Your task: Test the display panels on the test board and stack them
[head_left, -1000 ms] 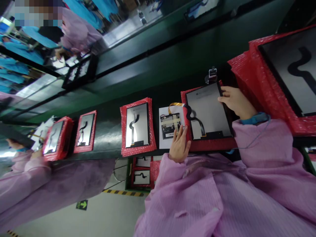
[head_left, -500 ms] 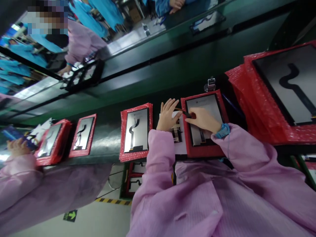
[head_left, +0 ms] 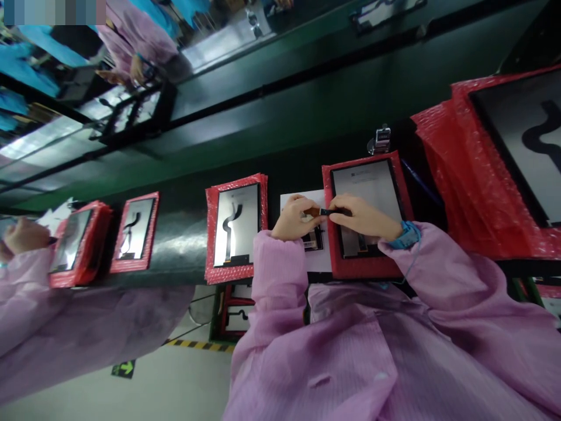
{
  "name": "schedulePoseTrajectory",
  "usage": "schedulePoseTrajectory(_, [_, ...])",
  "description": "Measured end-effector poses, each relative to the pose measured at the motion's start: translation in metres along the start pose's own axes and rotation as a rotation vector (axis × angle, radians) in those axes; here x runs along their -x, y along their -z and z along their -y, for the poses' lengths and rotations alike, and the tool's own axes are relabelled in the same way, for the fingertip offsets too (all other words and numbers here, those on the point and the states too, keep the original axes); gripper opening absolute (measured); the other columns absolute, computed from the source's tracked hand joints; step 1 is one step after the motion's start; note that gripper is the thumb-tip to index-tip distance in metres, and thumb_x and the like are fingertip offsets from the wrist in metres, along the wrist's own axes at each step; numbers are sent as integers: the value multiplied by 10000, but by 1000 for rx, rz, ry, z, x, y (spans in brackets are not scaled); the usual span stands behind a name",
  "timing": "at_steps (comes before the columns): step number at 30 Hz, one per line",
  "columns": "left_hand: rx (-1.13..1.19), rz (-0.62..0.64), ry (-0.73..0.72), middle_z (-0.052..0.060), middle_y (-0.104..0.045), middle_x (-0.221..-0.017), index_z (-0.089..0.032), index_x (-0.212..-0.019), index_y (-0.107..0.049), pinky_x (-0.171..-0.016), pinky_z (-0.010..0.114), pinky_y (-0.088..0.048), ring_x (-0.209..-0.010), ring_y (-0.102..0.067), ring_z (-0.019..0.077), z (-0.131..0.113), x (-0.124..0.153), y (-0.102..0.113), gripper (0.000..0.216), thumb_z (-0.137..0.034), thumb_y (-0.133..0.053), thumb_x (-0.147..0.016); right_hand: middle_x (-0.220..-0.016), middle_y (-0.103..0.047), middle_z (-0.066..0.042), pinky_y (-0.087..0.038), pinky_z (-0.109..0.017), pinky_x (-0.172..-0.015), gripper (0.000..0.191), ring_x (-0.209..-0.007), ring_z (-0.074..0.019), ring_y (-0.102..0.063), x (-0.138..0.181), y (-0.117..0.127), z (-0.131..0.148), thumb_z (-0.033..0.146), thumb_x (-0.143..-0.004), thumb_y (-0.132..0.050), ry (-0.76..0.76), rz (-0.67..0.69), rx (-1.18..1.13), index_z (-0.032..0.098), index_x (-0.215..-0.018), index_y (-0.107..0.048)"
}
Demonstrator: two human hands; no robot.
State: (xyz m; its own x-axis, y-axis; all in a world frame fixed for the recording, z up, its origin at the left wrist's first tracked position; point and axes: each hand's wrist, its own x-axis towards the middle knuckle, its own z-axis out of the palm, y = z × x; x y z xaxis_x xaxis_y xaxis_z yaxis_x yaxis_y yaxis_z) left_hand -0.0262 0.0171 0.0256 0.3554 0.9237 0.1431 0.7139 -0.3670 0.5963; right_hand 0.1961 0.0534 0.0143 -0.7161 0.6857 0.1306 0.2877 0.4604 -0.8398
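Note:
My left hand (head_left: 294, 218) is closed, pinching the orange-brown end of a flex cable (head_left: 324, 211). My right hand (head_left: 363, 217) pinches the black part of the same cable, so the two hands nearly meet. Beneath my right hand lies a display panel (head_left: 368, 178) with a grey back and black edges, on a red pad (head_left: 372, 269). Under my left hand is a white sheet (head_left: 319, 264) bearing a dark printed part or picture; my fingers cover some of it. The cable's tips are hidden by my fingers.
Panels in red bubble wrap lie left (head_left: 219, 222) and further left (head_left: 131, 234). A larger panel (head_left: 521, 152) rests on a red stack (head_left: 456, 193) at right. Behind stand a metal tally counter (head_left: 382, 140) and blue pen (head_left: 418, 178). A co-worker's hand (head_left: 27, 235) works far left.
My left hand has gone from spread fingers to a pinch on the cable, moving slightly down. My right hand still grips it. The view has shifted a little.

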Motion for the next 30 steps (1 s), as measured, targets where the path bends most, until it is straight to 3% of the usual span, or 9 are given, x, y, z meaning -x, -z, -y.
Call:
schedulePoseTrajectory(8, [31, 100, -74, -3, -669, -705, -209, -801, -631, -943, 420, -481, -710, -620, 178, -1, 0, 2, 187, -304, -496, -891, -876, -677, -64, -437, -376, -865, 64, -855, -211, -561, -3, -7, 0, 229, -843, -549, -7, -4, 62, 205, -787, -569])
schedulePoseTrajectory(20, [-56, 86, -75, -12, -644, -662, -218, -704, -551, -994, 455, -451, -669, -610, 171, -3, -4, -10, 179, -253, -492, -869, -790, -620, -46, -378, -356, -813, 105, -795, -194, -507, -6, -15, -2, 222, -831, -520, -16, -25, 85, 203, -727, -511])
schedulePoseTrajectory(30, [-77, 82, -64, -7, -661, -687, -216, -706, -575, -1050, 460, -421, -709, -617, 171, -1, -3, -13, 210, -227, -474, -890, -756, -606, -28, -366, -329, -770, 173, -766, -178, -492, -5, -16, -7, 261, -884, -539, -27, -27, 60, 208, -721, -518])
